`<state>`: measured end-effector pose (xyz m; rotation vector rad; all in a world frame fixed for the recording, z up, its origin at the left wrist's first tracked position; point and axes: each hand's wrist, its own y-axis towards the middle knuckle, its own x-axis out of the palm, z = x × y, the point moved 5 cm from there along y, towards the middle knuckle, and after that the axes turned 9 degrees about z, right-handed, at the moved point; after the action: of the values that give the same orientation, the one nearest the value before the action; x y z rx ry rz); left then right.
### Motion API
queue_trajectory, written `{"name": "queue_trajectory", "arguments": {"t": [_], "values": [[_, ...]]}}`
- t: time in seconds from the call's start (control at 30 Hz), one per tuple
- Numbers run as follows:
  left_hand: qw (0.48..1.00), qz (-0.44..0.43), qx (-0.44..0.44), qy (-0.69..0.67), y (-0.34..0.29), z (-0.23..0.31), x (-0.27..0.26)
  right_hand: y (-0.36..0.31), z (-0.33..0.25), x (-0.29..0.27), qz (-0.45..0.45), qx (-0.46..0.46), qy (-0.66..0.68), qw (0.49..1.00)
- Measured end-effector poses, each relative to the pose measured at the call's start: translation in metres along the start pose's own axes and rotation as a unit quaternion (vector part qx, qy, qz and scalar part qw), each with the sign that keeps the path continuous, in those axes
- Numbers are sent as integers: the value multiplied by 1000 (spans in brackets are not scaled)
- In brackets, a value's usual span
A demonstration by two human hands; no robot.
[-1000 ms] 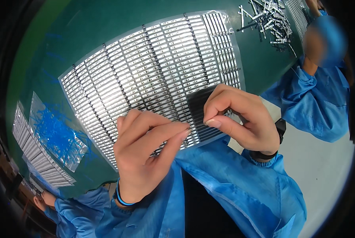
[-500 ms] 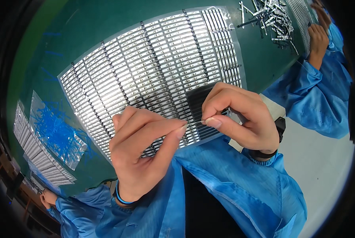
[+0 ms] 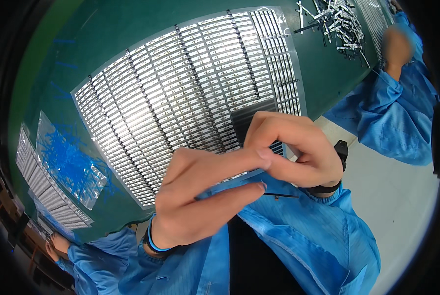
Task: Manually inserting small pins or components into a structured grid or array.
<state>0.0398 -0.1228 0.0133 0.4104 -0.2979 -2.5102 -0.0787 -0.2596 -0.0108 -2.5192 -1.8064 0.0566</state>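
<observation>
My left hand (image 3: pixel 205 191) reaches over the near edge of the sheet, thumb and index finger apart with nothing visible between them. Its index fingertip meets the fingertips of my right hand (image 3: pixel 296 150). The right thumb and index finger are pinched together; whatever is in them is hidden. Just beyond the left thumb tip is a thin dark strip (image 3: pixel 281 195), over my blue smock, apparently touched by neither hand. Below the hands lies a large clear-backed sheet (image 3: pixel 180 83) bearing rows of small white strips, with a dark bare patch (image 3: pixel 244 120) beside the right hand.
On the green table (image 3: pixel 318 73), a heap of loose white and black strips (image 3: pixel 343 24) lies at the far right. Blue slivers (image 3: pixel 67 157) cover a clear bag at left, beside another sheet (image 3: pixel 48 182). Blue-sleeved co-workers' hands (image 3: pixel 397 49) are at right and lower left.
Both hands were pinching a thin piece between them. The left hand has moved right and its thumb has parted from the index finger. The dark strip now shows below the hands.
</observation>
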Motion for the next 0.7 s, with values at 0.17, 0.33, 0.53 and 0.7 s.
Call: {"name": "queue_trajectory", "arguments": {"t": [0.17,0.33,0.53,0.7], "values": [[995,-43,90,28,-3,2,-2,-2,1,5,12,-22,-7,1000],[995,-17,64,68,-3,0,-13,-10,-7,-9,125,-52,-109,985],[987,0,38,153,-9,-5,-17,-13,-20,-1,109,-100,-145,978],[991,17,53,123,-5,-9,-19,-11,-26,-5,119,-105,-205,966]]}}
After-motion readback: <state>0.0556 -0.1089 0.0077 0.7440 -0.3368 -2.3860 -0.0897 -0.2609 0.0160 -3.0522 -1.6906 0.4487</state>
